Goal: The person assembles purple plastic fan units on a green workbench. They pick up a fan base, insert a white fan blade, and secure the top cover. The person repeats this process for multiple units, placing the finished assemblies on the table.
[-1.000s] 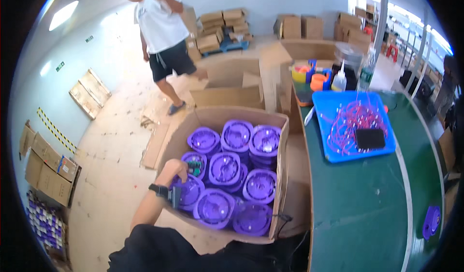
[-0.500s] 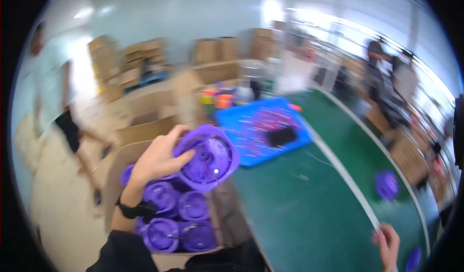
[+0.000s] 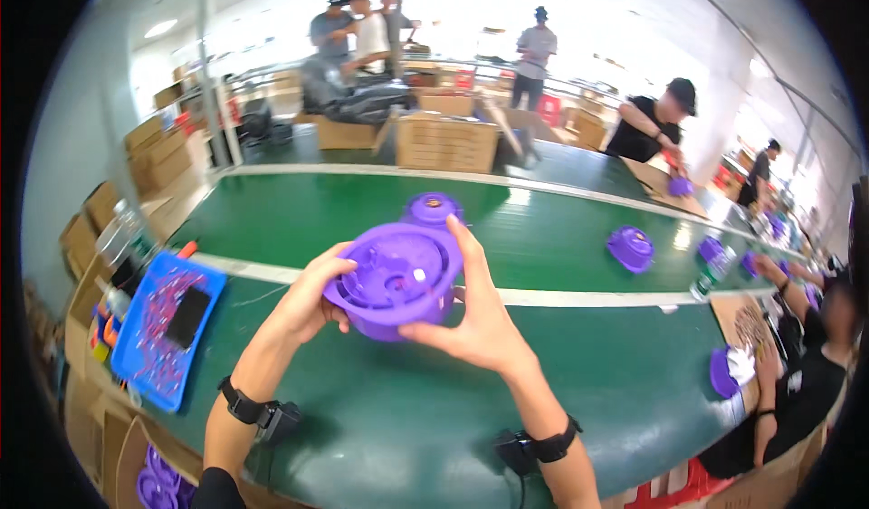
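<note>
Both hands are clamped on one purple round plastic housing (image 3: 396, 280), held above the green tabletop (image 3: 561, 364) at the centre of the frame. The left hand (image 3: 312, 299) grips the housing's left side, fingers curled under the rim. The right hand (image 3: 477, 319) grips the right side, index finger extended up along the rim and thumb pressed against the lower front edge. The housing is tilted, its open ribbed face turned toward the camera. Each wrist carries a black strap with a small black unit.

A second purple housing (image 3: 433, 209) sits on the tabletop just behind the held one, toward the upper centre. A third purple housing (image 3: 631, 247) lies on the tabletop at centre right, well apart from the hands. A blue tray (image 3: 155, 365) holding coiled wires and a black device occupies the left of the frame at the tabletop edge. A cardboard box (image 3: 445, 140) stands at the far side of the tabletop, upper centre. Other people work along the right edge and stand in the upper background.
</note>
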